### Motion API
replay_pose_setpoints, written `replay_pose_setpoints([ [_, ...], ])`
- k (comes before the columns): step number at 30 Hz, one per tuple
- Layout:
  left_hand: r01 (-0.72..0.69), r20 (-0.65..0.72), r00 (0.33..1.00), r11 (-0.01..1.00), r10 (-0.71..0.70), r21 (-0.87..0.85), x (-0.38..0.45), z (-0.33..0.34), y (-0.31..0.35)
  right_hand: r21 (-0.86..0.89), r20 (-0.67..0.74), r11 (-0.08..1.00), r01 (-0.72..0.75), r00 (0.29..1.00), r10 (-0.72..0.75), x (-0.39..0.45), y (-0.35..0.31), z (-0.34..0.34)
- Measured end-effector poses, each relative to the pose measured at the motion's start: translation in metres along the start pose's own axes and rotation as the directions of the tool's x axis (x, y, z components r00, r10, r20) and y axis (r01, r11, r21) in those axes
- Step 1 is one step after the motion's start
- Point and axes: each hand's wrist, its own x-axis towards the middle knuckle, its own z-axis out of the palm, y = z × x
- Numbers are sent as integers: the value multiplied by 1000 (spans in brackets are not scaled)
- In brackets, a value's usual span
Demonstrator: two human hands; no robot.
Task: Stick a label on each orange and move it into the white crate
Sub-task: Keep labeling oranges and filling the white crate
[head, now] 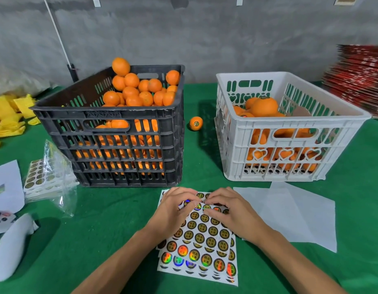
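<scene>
A sheet of round holographic labels (201,234) lies on the green table (111,211), with more sheets stacked beneath it, and both hands work its far edge. The left hand (175,209) rests on the sheet with its fingers curled toward a shiny label; the right hand (224,209) meets it fingertip to fingertip, apparently picking at a label's rim. Whether a label is already lifted cannot be told.

The labels look thin, light and limp, likely to curl and stick to skin, so the sensible hold is by the very edge with a nail while the other hand pins the backing flat.

One orange (196,123) sits alone on the table between the two crates, a label already showing on it. It looks firm, round and prone to roll; a whole-hand cup around its middle should serve.

The black crate (111,132) at left is heaped with oranges. The white crate (289,132) at right is partly filled. White backing sheets (300,217) lie beside the right hand; bagged label sheets (46,172) sit far left.
</scene>
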Motion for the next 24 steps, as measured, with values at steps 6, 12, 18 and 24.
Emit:
replay_pose_setpoints([
  [6,14,-7,1000,1000,-14,13,1,0,3,-318,-38,920,230,966,-254,-6,-4,-3],
  [12,29,11,1000,999,-29,28,3,-4,7,428,-36,899,-99,991,126,-5,-28,-11],
  [18,-106,-94,989,993,111,58,22,-58,47,908,-57,416,-58,964,259,63,-74,-56],
  [24,-313,-257,733,647,630,695,79,-164,99,702,-290,708,81,940,180,148,-130,-96],
])
